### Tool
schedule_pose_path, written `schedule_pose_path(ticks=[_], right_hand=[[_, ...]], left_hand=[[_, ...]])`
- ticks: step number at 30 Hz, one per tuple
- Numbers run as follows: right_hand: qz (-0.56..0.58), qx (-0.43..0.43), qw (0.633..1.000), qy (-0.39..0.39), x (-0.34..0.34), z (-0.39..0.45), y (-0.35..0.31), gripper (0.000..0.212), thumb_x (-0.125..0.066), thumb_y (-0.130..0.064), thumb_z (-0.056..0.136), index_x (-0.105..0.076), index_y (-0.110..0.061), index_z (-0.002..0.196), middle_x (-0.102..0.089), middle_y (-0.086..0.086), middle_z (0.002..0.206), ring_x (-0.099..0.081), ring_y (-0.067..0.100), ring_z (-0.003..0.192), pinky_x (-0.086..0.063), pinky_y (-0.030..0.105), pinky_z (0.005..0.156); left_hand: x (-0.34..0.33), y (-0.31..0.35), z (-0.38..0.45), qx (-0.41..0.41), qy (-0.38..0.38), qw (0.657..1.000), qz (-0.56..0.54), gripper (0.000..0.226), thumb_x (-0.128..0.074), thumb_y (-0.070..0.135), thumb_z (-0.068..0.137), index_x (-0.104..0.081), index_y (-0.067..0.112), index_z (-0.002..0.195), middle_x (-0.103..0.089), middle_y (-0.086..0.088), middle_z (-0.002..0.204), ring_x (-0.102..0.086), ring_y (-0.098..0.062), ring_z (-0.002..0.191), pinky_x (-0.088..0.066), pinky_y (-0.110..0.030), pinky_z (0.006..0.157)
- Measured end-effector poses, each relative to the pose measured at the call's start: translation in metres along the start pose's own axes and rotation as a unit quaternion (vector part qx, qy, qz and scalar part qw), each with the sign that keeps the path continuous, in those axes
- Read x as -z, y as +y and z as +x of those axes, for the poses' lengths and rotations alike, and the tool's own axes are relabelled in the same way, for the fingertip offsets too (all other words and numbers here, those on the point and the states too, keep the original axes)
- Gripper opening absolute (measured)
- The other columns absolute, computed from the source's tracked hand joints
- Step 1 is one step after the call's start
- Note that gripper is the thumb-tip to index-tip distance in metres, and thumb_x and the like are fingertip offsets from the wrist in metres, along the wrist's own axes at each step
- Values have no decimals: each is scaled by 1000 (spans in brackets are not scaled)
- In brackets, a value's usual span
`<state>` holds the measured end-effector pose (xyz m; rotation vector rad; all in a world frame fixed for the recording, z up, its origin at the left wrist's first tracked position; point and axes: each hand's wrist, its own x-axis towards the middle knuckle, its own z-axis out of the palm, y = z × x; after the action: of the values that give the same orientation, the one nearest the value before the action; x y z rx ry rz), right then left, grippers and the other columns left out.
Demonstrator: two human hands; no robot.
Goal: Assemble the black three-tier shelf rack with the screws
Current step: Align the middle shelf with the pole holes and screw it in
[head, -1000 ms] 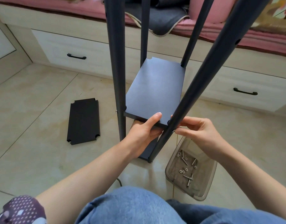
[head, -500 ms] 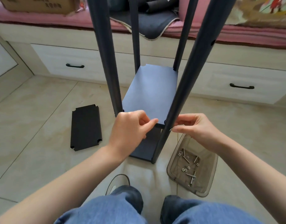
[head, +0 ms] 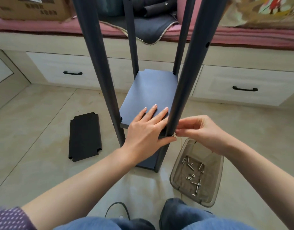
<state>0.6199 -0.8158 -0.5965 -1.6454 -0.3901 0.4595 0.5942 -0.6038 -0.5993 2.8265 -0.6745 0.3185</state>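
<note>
The four rack poles point(head: 96, 63) look like smooth tubes with a dull dark-grey coating, catching only a soft sheen. The middle shelf board point(head: 149, 95) is matt and even, its blue-black face lit pale by daylight. The spare shelf board point(head: 84, 136) on the floor looks blacker, flat and faintly grainy. The tray point(head: 216, 185) is smoky translucent plastic, glossy at the rim, and the screws point(head: 195, 176) in it are bright bare metal. The floor point(head: 35, 113) is polished beige tile with marbled veins and thin grout lines. The drawer fronts point(head: 66, 70) show pale wood-grain laminate. A brown cardboard box point(head: 31, 9) sits on pink ribbed cloth.
</note>
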Motion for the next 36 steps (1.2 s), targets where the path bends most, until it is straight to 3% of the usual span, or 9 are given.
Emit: schedule_pose_path(ticks=[4, 6, 8, 10, 13, 18, 22, 27, 36], right_hand=[[113, -80, 983, 119, 0, 16, 5, 32, -44, 7, 91, -61, -11, 112, -75, 18, 87, -73, 27, 78, -61, 32, 75], [178, -162, 958, 155, 1, 32, 8, 21, -42, -12, 101, -49, -7, 120, -74, 21, 80, -70, 28, 67, -60, 35, 65], [196, -206, 950, 128, -4, 46, 6, 34, -45, -36, 103, -57, -8, 119, -74, 20, 86, -72, 30, 76, -59, 37, 66], [238, -197, 945, 107, -12, 58, 1, 38, -48, -41, 102, -72, -15, 89, -73, 10, 75, -72, 24, 71, -58, 35, 63], [291, -147, 939, 108, -19, 72, -2, 52, -52, -26, 101, -69, -18, 53, -61, 2, 56, -63, 15, 51, -52, 28, 51], [319, -101, 938, 86, -19, 72, -3, 13, -61, -16, 95, -53, -9, 90, -64, 5, 68, -65, 19, 60, -55, 31, 56], [303, -87, 945, 81, -21, 70, -3, 11, -58, -15, 97, -49, -8, 98, -65, 5, 71, -66, 20, 62, -54, 32, 55], [314, -89, 943, 63, -17, 62, -3, 17, -52, -18, 101, -63, -8, 92, -67, 7, 78, -68, 20, 69, -56, 33, 61], [332, -161, 921, 122, 3, 49, 26, 35, -43, -23, 106, -55, 1, 127, -71, 22, 112, -71, 32, 103, -60, 38, 77]], left_hand=[[0, 1, 0, 8, 20, 1000, -21, 62, -56, 63, 91, -53, 31, 144, -46, 7, 154, -32, -25, 149, -26, -44, 121], [1, 1, 0, 10, 16, 999, -30, 60, -56, 63, 91, -54, 32, 143, -45, 9, 154, -31, -24, 150, -25, -43, 121], [2, 1, -1, 10, 7, 999, -36, 60, -57, 62, 91, -53, 33, 143, -43, 9, 155, -30, -23, 150, -23, -45, 122], [5, 2, 0, 9, -2, 999, -31, 59, -56, 62, 92, -52, 34, 144, -42, 10, 156, -28, -23, 151, -19, -50, 122], [10, 1, 4, 6, -23, 1000, -5, 59, -52, 64, 91, -51, 37, 144, -42, 11, 156, -27, -24, 151, -12, -60, 120], [15, -4, 7, -11, -21, 999, 26, 74, -55, 62, 84, -41, 33, 151, -42, 8, 156, -25, -31, 151, -12, -67, 118], [6, -11, 7, -21, -58, 996, 67, 79, -30, 70, 91, -5, 39, 159, -4, 11, 168, 3, -27, 155, -2, -66, 119], [1, -11, 9, -33, -66, 995, 71, 78, -16, 70, 92, -2, 34, 160, -7, 11, 168, 1, -25, 156, -4, -65, 120], [1, -13, 9, -33, -67, 995, 68, 80, -11, 71, 92, -2, 32, 161, -3, 11, 168, 3, -22, 156, 4, -56, 122]])
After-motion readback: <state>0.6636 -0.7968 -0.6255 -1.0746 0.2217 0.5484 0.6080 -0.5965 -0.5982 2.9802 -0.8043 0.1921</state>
